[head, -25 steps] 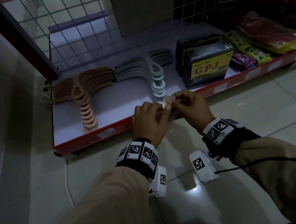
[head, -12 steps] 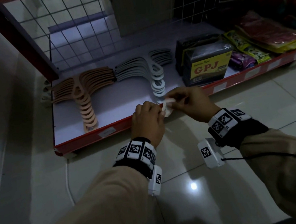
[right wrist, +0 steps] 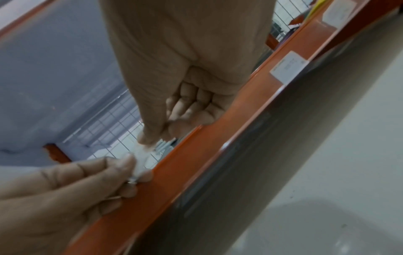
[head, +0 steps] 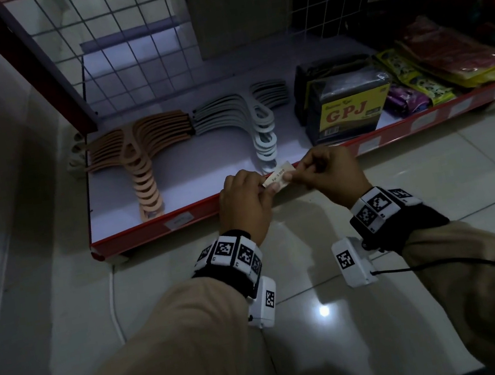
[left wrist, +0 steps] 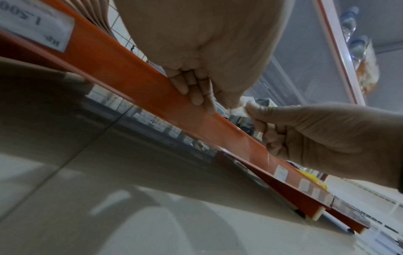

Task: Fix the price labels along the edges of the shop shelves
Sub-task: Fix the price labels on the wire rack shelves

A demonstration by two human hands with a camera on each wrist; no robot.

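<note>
A small white price label [head: 279, 175] printed "Rp 3.000" is stretched flat between my two hands, just above the red front edge [head: 181, 229] of the lowest shelf. My left hand [head: 243, 202] pinches its left end and my right hand [head: 329, 172] pinches its right end. In the left wrist view my curled left fingers [left wrist: 196, 91] lie against the orange-red shelf strip [left wrist: 135, 75]. The right wrist view shows the label [right wrist: 141, 158] pinched at both ends over the strip [right wrist: 196, 158]. Another label [head: 179, 220] sits in the strip further left.
On the shelf lie a stack of tan hangers [head: 139, 158], a stack of grey hangers [head: 259, 127], a black "GPJ" pack [head: 350, 107] and coloured packets [head: 452, 60]. More labels [head: 422, 121] line the strip to the right. A wire grid backs the shelf. Glossy floor tiles [head: 324, 320] lie below.
The label was bunched between my fingertips a second ago; it is now pulled out flat with its print facing up. Both hands stayed at the shelf edge.
</note>
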